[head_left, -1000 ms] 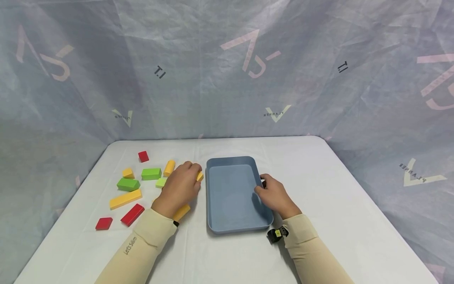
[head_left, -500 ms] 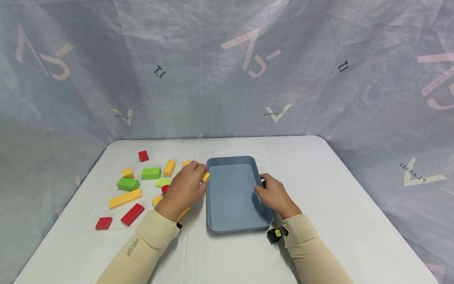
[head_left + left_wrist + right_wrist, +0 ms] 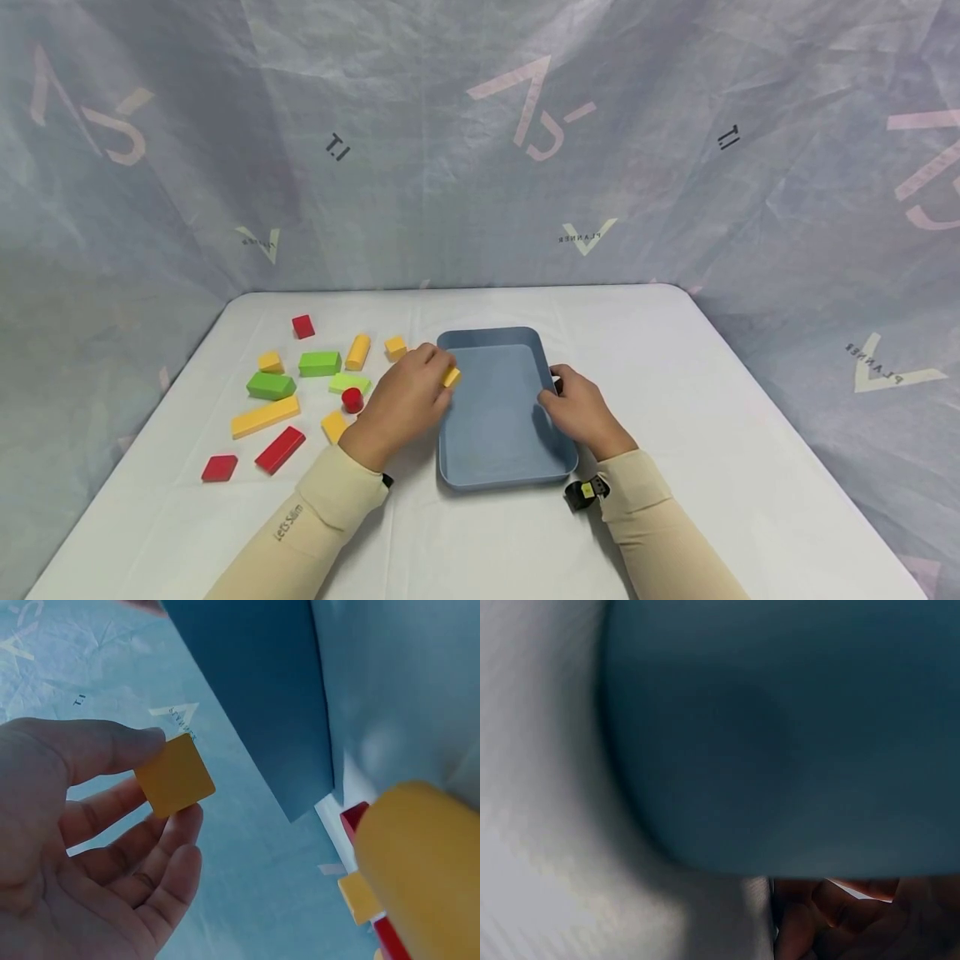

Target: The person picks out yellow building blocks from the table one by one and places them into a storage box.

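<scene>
My left hand [image 3: 408, 396] pinches a small yellow block [image 3: 452, 377] between thumb and fingers, just over the left rim of the blue-grey tray [image 3: 495, 425]. Seen from the left wrist, the thumb lies on one side of this yellow block [image 3: 177, 776] and the fingertips on the other. On the tray's right side my right hand [image 3: 581, 410] grips the rim, thumb inside. The right wrist view is mostly filled by the dark tray wall [image 3: 780, 750], with some fingers [image 3: 795, 934] below it. Nothing lies on the visible tray floor.
Left of the tray lie several toy blocks, among them a yellow cube [image 3: 395, 348], a yellow cylinder [image 3: 357, 352], a red cylinder [image 3: 352, 400], a light green block [image 3: 349, 382] and a long red block [image 3: 280, 450]. A printed grey cloth [image 3: 480, 167] hangs behind the white table [image 3: 675, 517].
My left hand has moved right with the yellow block, from beside the tray to over its left rim, uncovering a yellow cube and the red cylinder. The right hand stays on the rim.
</scene>
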Demonstrator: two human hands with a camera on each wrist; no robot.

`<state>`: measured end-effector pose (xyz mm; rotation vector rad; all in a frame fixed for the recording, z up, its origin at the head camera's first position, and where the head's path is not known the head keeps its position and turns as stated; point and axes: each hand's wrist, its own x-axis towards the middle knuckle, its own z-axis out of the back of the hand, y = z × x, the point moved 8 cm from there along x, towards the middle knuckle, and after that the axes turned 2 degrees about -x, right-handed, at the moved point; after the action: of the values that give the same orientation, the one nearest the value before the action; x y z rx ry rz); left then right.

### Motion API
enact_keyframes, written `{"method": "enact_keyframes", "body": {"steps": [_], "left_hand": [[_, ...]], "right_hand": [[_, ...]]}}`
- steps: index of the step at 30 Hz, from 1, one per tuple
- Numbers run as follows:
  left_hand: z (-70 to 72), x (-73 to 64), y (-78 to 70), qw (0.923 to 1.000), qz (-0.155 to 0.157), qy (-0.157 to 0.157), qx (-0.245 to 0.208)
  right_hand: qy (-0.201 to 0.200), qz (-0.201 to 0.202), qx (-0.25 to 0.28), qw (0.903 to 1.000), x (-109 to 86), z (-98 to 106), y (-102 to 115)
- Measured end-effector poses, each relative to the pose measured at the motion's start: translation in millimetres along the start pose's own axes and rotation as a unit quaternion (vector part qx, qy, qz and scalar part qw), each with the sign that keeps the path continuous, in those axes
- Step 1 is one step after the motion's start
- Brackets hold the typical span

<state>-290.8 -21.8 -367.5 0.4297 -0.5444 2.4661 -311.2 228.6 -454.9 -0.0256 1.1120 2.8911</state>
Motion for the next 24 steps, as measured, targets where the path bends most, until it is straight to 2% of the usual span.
{"method": "enact_keyframes", "body": {"steps": [11, 19, 24], "left_hand": [[-9.5, -1.7, -15.9, 0.9991, -0.039, 0.017, -0.001], [-11.5, -3.3, -27.8, 0.9975, -0.070, 0.007, 0.003], [-17.8, -4.9, -30.2, 0.9973, -0.069, 0.024, 0.007]], "right_hand": [[0.000, 0.003, -0.004, 1.0000, 0.2, 1, 1], [-0.001, 0.004, -0.010, 0.9999, 1.1, 2, 0], [0.000, 0.004, -0.011, 0.9999, 1.1, 1, 0]]}}
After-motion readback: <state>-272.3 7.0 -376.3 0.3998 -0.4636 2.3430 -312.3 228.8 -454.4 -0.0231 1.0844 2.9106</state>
